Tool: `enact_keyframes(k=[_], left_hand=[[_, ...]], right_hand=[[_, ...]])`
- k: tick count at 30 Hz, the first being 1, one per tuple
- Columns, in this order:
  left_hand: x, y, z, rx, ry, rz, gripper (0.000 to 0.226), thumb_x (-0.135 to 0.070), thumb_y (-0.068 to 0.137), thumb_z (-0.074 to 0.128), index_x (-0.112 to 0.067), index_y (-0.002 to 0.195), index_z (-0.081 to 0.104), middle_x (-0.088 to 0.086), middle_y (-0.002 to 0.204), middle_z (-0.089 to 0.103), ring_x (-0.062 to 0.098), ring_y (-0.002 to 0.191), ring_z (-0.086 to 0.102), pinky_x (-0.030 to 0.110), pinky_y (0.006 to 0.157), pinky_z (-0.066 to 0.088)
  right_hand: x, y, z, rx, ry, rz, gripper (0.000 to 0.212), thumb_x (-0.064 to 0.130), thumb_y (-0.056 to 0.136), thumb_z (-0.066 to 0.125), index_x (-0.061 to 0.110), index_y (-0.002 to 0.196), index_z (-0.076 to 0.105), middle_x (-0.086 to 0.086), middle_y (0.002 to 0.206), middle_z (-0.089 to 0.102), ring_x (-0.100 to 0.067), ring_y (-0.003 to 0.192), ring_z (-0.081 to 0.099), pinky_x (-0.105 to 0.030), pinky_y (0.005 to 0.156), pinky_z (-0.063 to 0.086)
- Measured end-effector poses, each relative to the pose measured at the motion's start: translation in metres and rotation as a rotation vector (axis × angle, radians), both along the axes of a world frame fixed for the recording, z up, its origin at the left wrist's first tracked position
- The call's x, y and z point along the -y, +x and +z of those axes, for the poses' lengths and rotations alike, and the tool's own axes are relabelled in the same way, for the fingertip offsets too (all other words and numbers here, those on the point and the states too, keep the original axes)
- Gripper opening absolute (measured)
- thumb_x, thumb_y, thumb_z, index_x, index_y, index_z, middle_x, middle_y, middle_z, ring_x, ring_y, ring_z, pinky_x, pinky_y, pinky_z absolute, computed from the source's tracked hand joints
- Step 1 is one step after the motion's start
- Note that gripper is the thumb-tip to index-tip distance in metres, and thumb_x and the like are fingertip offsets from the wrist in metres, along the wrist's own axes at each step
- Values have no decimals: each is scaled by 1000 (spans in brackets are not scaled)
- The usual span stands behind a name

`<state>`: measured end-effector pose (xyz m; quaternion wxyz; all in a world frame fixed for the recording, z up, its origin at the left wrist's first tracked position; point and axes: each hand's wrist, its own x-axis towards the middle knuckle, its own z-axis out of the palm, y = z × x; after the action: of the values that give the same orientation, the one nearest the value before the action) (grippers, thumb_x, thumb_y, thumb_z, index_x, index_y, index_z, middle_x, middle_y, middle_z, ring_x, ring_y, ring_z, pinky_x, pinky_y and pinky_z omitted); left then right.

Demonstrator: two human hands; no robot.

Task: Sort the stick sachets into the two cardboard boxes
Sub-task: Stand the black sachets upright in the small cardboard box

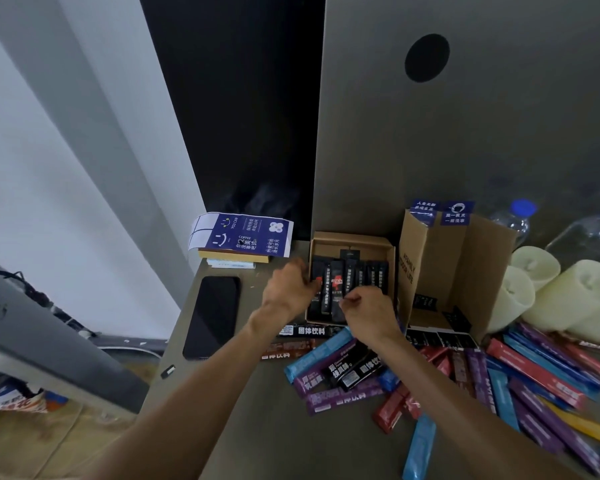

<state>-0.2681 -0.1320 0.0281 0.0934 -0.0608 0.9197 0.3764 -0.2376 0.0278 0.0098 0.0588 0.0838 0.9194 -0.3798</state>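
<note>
Grey bench [274, 445] backed by wall panel. Step judged: black sachets [336, 285] being lined up in small box [352, 239]. One black sachet pinched at end by right hand [368, 311]. Left hand [288, 289] curled at box's left side, grip not made out. Coloured sachets [534, 375] heaped near tall box [458, 271]. Next: pinched stick to be seated flat and released.

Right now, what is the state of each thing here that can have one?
Small box, open, black sachets in a row inside.
Tall box, open.
Phone, screen dark.
Bottle, capped.
Candles, unlit.
Left hand, curled at black sachets, grip unclear.
Right hand, pinches one of the black sachets.
</note>
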Motion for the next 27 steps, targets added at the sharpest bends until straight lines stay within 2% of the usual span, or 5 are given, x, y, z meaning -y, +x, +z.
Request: enact_keyframes(k=[5,9,16,27], left_hand=[[-7,-7,-3,-13,-84,45,20,-27,90,70,-20,104,57,0,88,69,20,81,68,39,81,58],[-7,-11,-3,-9,-126,23,19,-27,89,69,-21,103,57,-1,85,67,20,80,67,42,80,59],[-6,-12,-5,-2,-135,10,21,-26,89,68,-21,104,55,0,86,67,22,80,68,44,80,59],[-5,-6,-5,-51,-127,18,19,-26,91,67,-21,105,55,1,87,67,22,80,67,45,79,59]], right_hand=[[10,-13,-11,70,16,-49,15,26,94,61,19,90,73,0,88,71,-12,76,66,-24,63,53],[14,-18,-17,109,7,-50,15,26,94,62,18,91,75,-2,85,73,-16,77,70,-32,73,60],[16,-23,-18,96,164,6,22,29,95,60,15,81,70,-5,80,70,-19,72,68,-30,61,56],[19,-22,-14,40,197,12,21,29,93,65,16,77,68,-2,79,69,-17,73,67,-31,65,57]])
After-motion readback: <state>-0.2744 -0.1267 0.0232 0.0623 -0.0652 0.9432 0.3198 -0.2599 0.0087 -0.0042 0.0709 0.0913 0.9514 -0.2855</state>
